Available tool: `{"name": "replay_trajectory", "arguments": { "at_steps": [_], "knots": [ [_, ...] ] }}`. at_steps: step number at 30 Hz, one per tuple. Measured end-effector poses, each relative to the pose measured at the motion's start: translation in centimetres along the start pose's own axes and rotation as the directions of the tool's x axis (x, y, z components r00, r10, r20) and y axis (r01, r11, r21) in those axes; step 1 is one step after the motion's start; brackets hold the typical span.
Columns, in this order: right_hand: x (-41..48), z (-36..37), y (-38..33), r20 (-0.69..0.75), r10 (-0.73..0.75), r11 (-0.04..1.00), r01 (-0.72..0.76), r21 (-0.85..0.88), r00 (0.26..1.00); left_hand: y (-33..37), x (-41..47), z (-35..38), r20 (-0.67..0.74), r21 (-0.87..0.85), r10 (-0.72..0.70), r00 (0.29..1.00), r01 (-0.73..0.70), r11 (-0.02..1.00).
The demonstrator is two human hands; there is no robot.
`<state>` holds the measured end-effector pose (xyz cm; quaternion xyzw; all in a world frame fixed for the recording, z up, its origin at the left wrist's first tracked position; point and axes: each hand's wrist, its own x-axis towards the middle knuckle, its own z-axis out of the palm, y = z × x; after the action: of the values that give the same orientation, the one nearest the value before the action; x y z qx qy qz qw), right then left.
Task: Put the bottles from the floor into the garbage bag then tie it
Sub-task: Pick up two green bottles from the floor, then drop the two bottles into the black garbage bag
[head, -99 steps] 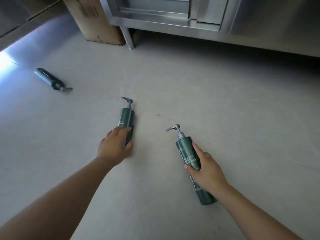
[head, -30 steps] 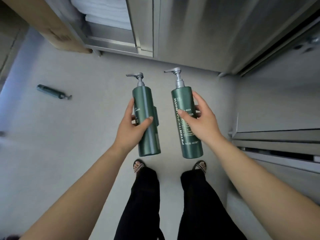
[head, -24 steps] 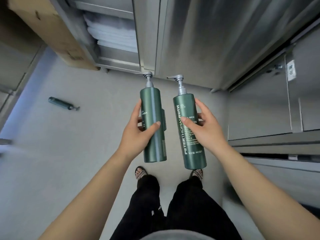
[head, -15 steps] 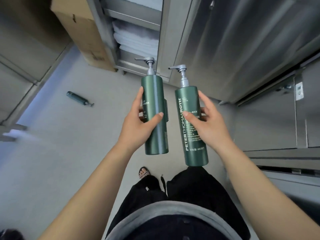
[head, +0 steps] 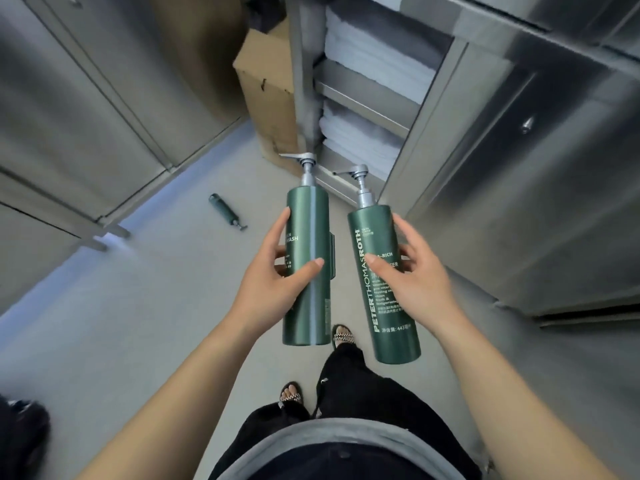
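Standing figure carrying two green pump bottles toward a garbage bag that is not in view. The left hand (head: 273, 289) grasps the left bottle (head: 306, 271) around its middle, thumb across the front and fingers behind; the right hand (head: 412, 282) grasps the right bottle (head: 381, 285) likewise, label toward the camera. Both bottles are upright and held side by side, apart from each other, above the person's feet and in front of the open steel cabinet (head: 426, 143), whose shelves hold folded white towels (head: 367, 133). A third bottle (head: 225, 211) lies on the floor (head: 104, 306) to the left of that cabinet, beyond a cardboard box (head: 266, 98) standing beside it. To do this step well, it is advisable to keep the bottles vertical and the pump heads clear of the cabinet edge, locate the bag mouth before releasing either one, and return for the bottle on the floor. Hidden or unclear: the bag's position; the fingers behind each bottle; a dark object (head: 20, 441) cut off at the lower left edge, which cannot be identified; the left bottle's label, partly covered by the hand.
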<state>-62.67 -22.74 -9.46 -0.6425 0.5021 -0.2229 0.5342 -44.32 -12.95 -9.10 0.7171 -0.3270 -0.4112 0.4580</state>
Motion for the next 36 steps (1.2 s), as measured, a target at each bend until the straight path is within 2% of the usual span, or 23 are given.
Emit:
{"name": "replay_trajectory", "arguments": {
  "at_steps": [7,11,16,22,28,31,34,36],
  "knots": [
    [8.7,1.4,-3.3,0.175,-0.129,0.992,0.129,0.01,0.976,1.2,4.1,-1.1,-0.229,-0.065,-0.041,0.973,0.026,0.998],
    [10.7,5.3,-4.3,0.362,-0.141,0.989,0.15,0.004,0.921,0.3,2.7,-3.5,-0.406,-0.112,-0.119,0.906,0.08,0.99],
    [10.6,13.2,-6.9,0.591,-0.16,0.974,0.223,-0.034,0.791,-2.7,-1.7,-8.2,-0.608,-0.206,-0.253,0.753,0.158,0.966],
    [7.6,24.1,-11.0,0.781,-0.191,0.939,0.343,-0.031,0.594,-6.4,-7.5,-14.7,-0.766,-0.322,-0.357,0.534,0.16,0.933],
    [2.8,36.1,-15.9,0.879,-0.251,0.874,0.486,0.025,0.405,-10.0,-13.1,-23.7,-0.835,-0.385,-0.395,0.383,0.106,0.917],
    [-0.1,41.5,-18.4,0.916,-0.269,0.828,0.558,0.062,0.298,-11.6,-16.0,-28.3,-0.877,-0.387,-0.393,0.276,0.079,0.919],
    [-1.9,46.1,-20.2,0.93,-0.281,0.801,0.592,0.093,0.235,-13.2,-17.7,-31.9,-0.894,-0.4,-0.4,0.204,0.043,0.916],
    [-2.4,48.8,-21.0,0.938,-0.27,0.798,0.595,0.092,0.218,-14.0,-17.9,-33.9,-0.894,-0.412,-0.412,0.176,0.041,0.91]
  ]
}}
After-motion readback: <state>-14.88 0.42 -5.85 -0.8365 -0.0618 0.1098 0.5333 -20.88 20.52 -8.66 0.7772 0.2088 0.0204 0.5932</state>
